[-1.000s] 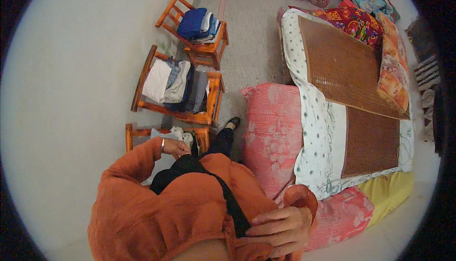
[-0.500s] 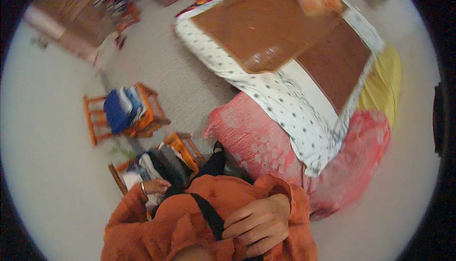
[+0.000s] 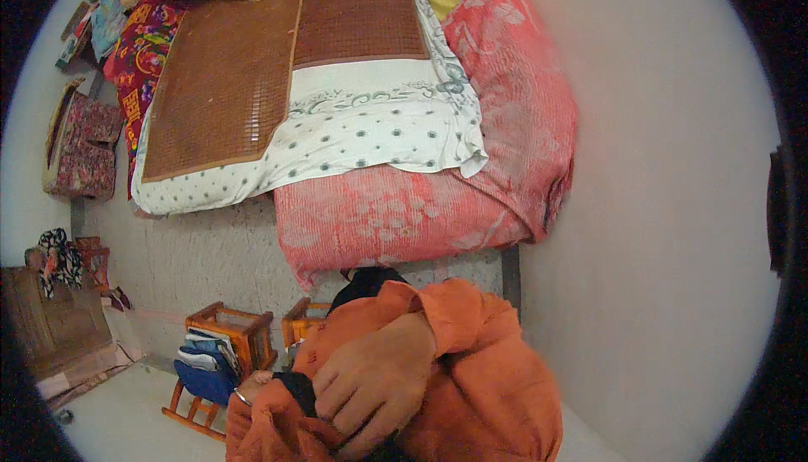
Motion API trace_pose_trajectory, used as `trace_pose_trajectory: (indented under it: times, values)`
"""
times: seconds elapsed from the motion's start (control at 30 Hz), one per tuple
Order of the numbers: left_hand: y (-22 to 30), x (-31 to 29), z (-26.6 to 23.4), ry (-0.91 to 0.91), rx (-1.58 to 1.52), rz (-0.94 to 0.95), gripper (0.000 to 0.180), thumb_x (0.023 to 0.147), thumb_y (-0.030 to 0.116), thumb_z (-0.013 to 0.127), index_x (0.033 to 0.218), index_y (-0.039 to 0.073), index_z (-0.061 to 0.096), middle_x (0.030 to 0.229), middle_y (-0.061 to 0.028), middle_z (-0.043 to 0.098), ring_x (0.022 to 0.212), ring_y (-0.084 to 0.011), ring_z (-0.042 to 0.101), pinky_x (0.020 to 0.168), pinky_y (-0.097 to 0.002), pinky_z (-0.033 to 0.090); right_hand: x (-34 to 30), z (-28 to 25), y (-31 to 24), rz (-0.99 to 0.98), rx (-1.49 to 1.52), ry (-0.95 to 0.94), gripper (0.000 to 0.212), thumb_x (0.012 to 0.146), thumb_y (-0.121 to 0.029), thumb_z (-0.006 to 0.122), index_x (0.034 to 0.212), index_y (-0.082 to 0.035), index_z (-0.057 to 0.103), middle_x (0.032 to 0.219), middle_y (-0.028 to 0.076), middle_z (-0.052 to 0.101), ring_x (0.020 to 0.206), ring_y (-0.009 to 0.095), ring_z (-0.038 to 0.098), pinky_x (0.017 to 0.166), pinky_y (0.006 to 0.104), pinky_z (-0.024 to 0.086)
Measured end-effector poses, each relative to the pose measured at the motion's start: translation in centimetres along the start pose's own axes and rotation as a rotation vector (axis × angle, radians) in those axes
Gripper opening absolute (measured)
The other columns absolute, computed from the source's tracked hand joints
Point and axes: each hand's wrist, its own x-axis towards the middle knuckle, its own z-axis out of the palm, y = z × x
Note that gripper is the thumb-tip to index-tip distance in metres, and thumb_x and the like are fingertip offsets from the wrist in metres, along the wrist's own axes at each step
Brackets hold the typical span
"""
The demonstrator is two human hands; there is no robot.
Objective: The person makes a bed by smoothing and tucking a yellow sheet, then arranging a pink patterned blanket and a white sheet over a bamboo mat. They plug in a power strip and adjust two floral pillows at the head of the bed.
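My right hand [image 3: 374,385] rests across the front of my orange jacket [image 3: 484,378], its fingers bent and drawn together beside a black strap [image 3: 296,390]. Whatever lies under those fingers is hidden. At the lower left, only a small part of my left hand [image 3: 262,376] shows past the orange sleeve, with a bangle [image 3: 242,396] at the wrist. Its fingers are mostly covered. Close by it stands a wooden chair [image 3: 244,336] bearing a stack of folded blue and white clothes [image 3: 206,369].
Ahead is a bed with a brown mat [image 3: 227,83], a white patterned sheet [image 3: 362,138] and pink bedding [image 3: 379,218] along its near side. A second wooden chair [image 3: 299,323] is partly hidden by my body. A pale wall [image 3: 656,209] rises at the right.
My view has swung to the right, so the bed now lies straight ahead and the chairs sit lower in the picture. My right hand stays against the jacket; less of my left hand shows.
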Motion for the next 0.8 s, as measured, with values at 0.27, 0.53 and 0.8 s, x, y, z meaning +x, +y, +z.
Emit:
trace_pose_trajectory:
  times: [0.27,0.53,0.8]
  values:
    - [0.5,-0.2,0.8,0.003,-0.016,0.023,0.026,0.085,0.015,0.055,0.109,0.004,0.055,0.093,0.0011,0.059,0.086,-0.0086,0.055,0.075,-0.0247,0.045,-0.6,-2.1,-0.6,-0.061,0.107,-0.069,0.022,0.086,-0.014,0.043,0.09,0.003,0.056,0.083,0.012,0.052,0.081,0.029,0.052,0.066,0.0381,0.043]
    - [0.4,-1.1,2.0,0.023,-0.103,0.062,0.026,0.085,0.012,0.055,0.109,0.004,0.055,0.095,0.0005,0.06,0.087,-0.009,0.055,0.076,-0.0248,0.045,-3.4,-2.0,2.9,0.159,0.32,-0.211,0.021,0.085,-0.014,0.047,0.095,0.0,0.058,0.106,0.015,0.055,0.093,0.031,0.053,0.076,0.0418,0.044]
    - [0.9,-1.3,-1.8,0.052,-0.162,0.204,0.026,0.084,0.01,0.056,0.109,0.004,0.056,0.097,-0.0002,0.06,0.088,-0.0094,0.055,0.076,-0.0249,0.045,-22.5,-7.9,16.2,1.476,-0.375,0.364,0.043,0.082,-0.031,0.054,0.113,0.0,0.054,0.112,0.019,0.055,0.105,0.028,0.052,0.089,0.0355,0.041]
